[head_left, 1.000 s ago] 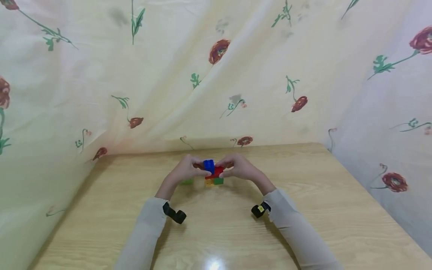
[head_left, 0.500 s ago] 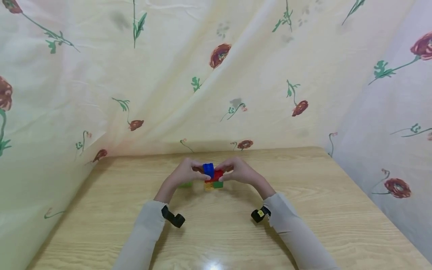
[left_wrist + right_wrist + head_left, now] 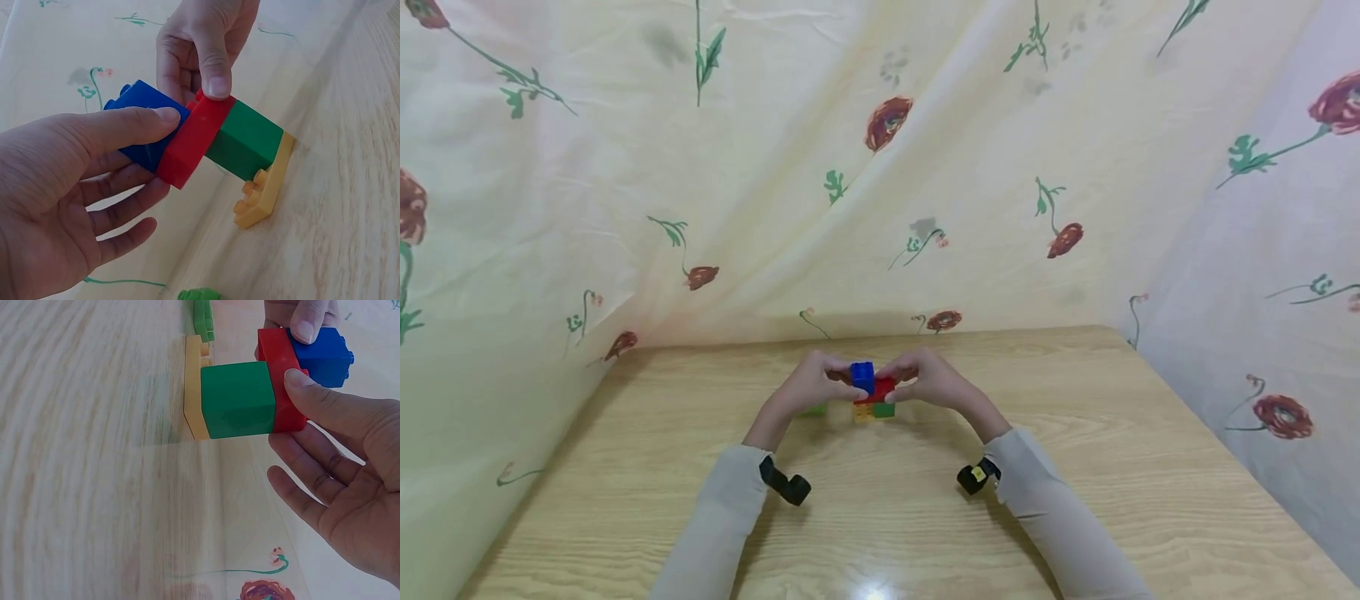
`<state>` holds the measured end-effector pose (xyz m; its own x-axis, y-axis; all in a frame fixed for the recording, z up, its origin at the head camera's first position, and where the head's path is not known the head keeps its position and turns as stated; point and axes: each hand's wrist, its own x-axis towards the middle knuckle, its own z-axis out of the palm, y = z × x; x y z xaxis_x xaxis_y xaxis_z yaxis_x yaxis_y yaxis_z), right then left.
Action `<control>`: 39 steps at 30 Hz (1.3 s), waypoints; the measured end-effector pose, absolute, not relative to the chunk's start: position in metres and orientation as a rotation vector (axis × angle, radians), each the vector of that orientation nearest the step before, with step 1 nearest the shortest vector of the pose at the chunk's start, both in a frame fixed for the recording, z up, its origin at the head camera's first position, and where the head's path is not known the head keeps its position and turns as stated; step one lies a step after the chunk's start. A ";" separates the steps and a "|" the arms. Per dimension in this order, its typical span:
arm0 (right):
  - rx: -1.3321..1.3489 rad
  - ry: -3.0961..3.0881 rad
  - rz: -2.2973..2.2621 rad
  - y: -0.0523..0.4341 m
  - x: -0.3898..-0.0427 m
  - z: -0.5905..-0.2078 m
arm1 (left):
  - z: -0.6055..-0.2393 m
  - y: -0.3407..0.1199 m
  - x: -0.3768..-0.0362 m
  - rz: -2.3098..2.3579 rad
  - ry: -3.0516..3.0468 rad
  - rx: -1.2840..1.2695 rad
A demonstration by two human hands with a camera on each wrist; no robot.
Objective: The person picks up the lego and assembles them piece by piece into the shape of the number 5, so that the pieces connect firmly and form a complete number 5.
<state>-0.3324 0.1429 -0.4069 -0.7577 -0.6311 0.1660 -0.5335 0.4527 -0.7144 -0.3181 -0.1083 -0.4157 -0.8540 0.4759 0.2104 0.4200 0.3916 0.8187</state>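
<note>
Head view: my left hand (image 3: 808, 385) and my right hand (image 3: 928, 379) meet at centre frame over the block stack (image 3: 872, 393); only small patches of blue, red, yellow and green show between my fingers.
Left wrist view: shows the layers plainly. The blue block (image 3: 145, 125) sits at centre left, the red block (image 3: 195, 139) next to it, then the green block (image 3: 245, 140), then the thin yellow plate (image 3: 265, 187) at right, on the table (image 3: 350, 206).
Right wrist view: shows the same stack from the other side, green block (image 3: 237, 400) at centre, yellow plate (image 3: 194, 387) to its left, red block (image 3: 279, 381) and blue block (image 3: 322, 356) toward the upper right.
Only in wrist views: yellow plate's studs jut out past the green block.
Loose block: a separate green piece (image 3: 199, 294) lies at the bottom edge of the left wrist view; in the head view it peeks out under my left hand (image 3: 814, 409).
Left hand state: grasping the blue block, thumb across its side and fingers curled beneath.
Right hand state: pinching the red block, thumb tip on its edge, other fingers loosely spread.
Stack look: glossy plastic, blocks joined in one row.
Stack place: middle of the wooden table, in front of the flowered cloth (image 3: 880, 167).
</note>
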 end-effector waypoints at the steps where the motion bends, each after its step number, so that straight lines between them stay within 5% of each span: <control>1: -1.035 2.572 -1.194 0.143 -0.333 -0.407 | -0.416 -0.108 -0.318 1.484 2.571 0.830; 23: -1.004 2.549 -1.212 0.143 -0.331 -0.408 | -0.411 -0.111 -0.315 1.335 2.643 0.775; 39: -0.981 2.589 -1.171 0.144 -0.327 -0.408 | -0.425 -0.177 -0.315 1.198 2.709 0.626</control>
